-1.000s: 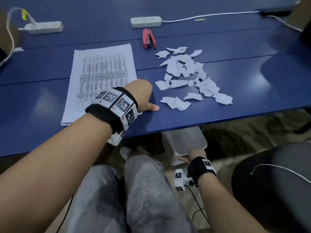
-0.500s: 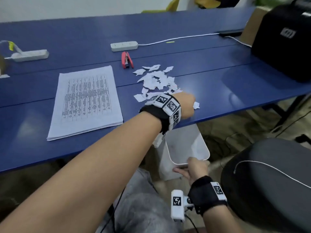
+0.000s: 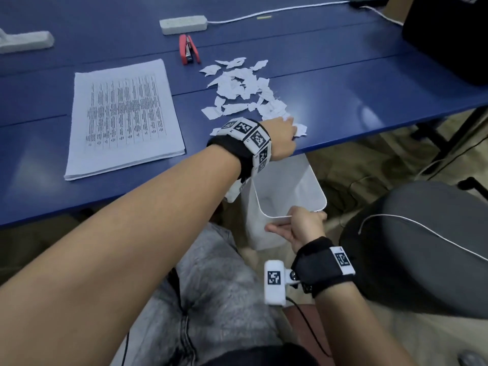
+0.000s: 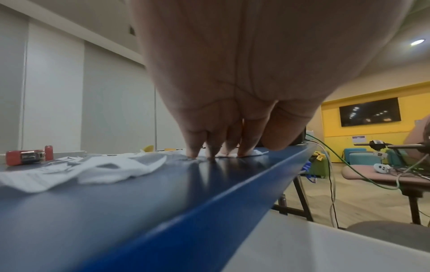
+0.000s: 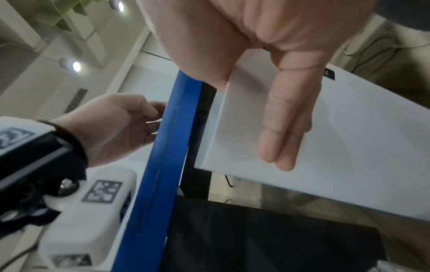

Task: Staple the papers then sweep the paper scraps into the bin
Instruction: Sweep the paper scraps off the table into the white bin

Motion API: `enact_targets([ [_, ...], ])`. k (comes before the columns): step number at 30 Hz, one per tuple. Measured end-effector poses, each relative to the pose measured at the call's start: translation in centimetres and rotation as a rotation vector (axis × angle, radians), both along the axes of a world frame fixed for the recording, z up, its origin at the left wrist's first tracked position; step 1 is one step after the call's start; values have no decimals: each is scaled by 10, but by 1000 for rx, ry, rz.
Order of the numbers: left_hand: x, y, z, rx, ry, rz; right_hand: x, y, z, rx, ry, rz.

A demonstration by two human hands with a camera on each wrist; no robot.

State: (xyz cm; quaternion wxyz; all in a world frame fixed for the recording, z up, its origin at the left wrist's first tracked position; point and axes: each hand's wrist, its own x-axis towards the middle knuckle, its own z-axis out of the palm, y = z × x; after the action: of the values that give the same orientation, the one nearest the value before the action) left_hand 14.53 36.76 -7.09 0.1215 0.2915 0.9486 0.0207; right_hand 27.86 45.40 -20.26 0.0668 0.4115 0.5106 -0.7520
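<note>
Left hand [image 3: 281, 138] with fingertips [image 4: 193, 153] pressed on torn white paper scraps [image 3: 243, 87] at the blue table's [image 3: 343, 83] near edge, gripping nothing, right hand [image 3: 301, 225] grasping the white plastic bin's [image 3: 290, 186] rim below that edge, printed paper stack [image 3: 121, 114] and red stapler [image 3: 188, 50] lying farther back on the table
</note>
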Motion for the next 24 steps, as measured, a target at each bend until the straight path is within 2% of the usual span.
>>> enact_targets([
  [4, 14, 1, 0, -66, -14, -4, -2, 0, 4, -22, 17, 3],
  [12, 55, 4, 3, -132, -17, -150, -4, 5, 10, -60, 50, 12],
  [18, 34, 0, 23, 35, 24, -52, -4, 8, 9, -52, 55, 22],
  [21, 21, -2, 21, -26, -27, -7, -1, 9, 15, -42, 68, 36],
  [24, 32, -2, 7, -81, -106, -46, -1, 11, 14, -40, 61, 37],
])
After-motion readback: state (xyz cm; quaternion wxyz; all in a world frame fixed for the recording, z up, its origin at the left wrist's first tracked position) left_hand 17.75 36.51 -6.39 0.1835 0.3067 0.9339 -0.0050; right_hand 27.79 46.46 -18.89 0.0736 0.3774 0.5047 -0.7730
